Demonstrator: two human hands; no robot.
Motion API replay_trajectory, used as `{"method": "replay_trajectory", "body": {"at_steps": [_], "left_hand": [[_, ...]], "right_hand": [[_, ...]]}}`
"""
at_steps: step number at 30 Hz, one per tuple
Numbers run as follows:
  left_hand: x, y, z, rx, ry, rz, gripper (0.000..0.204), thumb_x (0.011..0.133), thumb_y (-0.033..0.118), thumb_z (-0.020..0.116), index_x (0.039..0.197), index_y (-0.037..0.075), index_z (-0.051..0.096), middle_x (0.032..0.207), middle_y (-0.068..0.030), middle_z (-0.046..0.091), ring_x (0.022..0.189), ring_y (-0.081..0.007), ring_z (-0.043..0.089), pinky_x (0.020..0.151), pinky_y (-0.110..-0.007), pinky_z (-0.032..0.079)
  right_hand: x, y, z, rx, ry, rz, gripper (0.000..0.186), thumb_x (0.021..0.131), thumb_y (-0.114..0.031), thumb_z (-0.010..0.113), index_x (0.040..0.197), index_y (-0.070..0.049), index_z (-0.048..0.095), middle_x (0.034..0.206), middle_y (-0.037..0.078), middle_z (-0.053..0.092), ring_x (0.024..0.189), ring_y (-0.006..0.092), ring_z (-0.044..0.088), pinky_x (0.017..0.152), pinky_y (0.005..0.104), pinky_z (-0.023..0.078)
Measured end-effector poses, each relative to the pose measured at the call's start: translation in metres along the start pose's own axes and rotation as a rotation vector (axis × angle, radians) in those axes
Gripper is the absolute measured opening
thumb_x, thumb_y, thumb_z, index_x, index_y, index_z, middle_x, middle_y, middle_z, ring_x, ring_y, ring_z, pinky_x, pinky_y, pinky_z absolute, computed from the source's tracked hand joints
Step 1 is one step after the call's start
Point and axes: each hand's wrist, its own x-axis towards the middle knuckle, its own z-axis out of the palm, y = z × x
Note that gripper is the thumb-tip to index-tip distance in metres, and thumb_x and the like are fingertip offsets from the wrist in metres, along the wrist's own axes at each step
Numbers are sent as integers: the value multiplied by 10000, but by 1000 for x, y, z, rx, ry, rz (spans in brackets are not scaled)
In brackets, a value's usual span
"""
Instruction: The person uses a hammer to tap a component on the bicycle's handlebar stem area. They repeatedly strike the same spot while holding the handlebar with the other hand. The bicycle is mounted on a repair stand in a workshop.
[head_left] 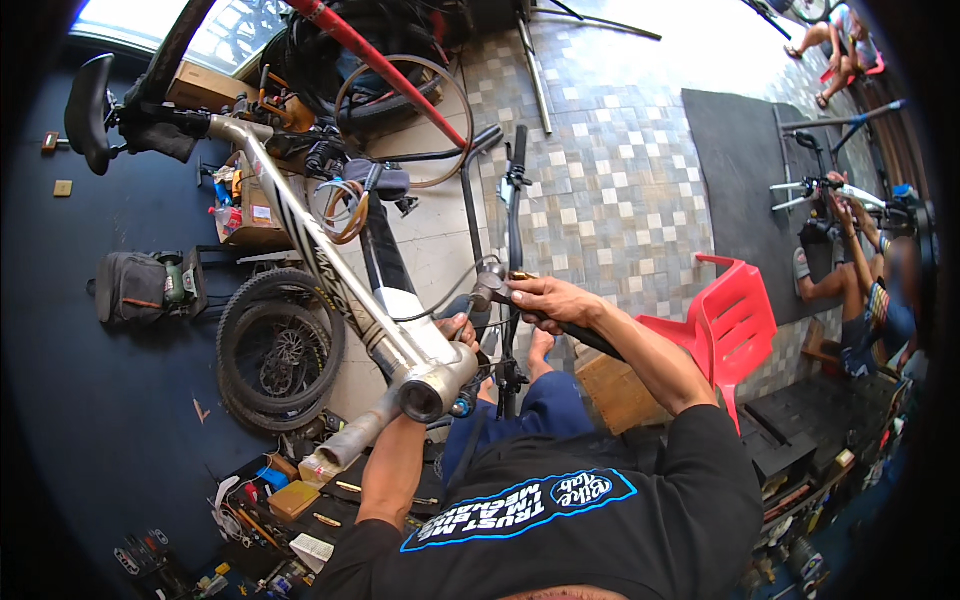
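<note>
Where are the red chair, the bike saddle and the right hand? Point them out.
red chair (738, 318), head view, on its backrest.
bike saddle (88, 110), head view, on its side.
right hand (550, 297), head view, on its back.

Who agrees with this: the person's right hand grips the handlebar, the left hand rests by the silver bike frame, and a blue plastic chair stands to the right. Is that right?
Not quite. The plastic chair is red, not blue, as the head view shows. The rest holds: the right hand grips the handlebar, and the left hand rests by the silver bike frame.
</note>
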Motion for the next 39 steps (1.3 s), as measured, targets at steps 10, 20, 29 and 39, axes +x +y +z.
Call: {"method": "replay_trajectory", "body": {"at_steps": [10, 20, 29, 39], "left_hand": [[-3, 6, -4, -58, -127, -11, 376, 981, 259, 673, 681, 76, 538, 649, -16, 474, 579, -131, 408, 537, -294, 357], [0, -2, -20, -50, -169, -2, 334, 964, 263, 690, 703, 80, 588, 669, -37, 560, 644, -175, 580, 672, -330, 545], [-15, 4, 17, -13, 66, 122, 333, 993, 229, 654, 720, 68, 554, 695, -31, 527, 615, -149, 456, 569, -291, 406], [-15, 8, 1, 17, -1, 36, 313, 971, 233, 684, 712, 92, 580, 706, -21, 555, 623, -146, 544, 664, -322, 522]], "right_hand": [[14, 10, -4, -8, -86, -32, 512, 1025, -404, 567, 1494, -222, 470, 740, -29, 528, 498, 42, 439, 421, 203, 364], [-3, 0, 3, 9, -64, 28, 480, 1015, -387, 594, 1455, -210, 518, 722, -41, 515, 498, 40, 437, 405, 206, 360], [9, 25, -1, 37, 4, -20, 495, 1024, -391, 574, 1482, -224, 485, 718, -47, 487, 490, 41, 426, 407, 203, 354], [1, 9, 6, 34, -45, -32, 534, 1027, -379, 572, 1510, -195, 437, 725, -32, 498, 490, 42, 438, 406, 207, 377]]}}
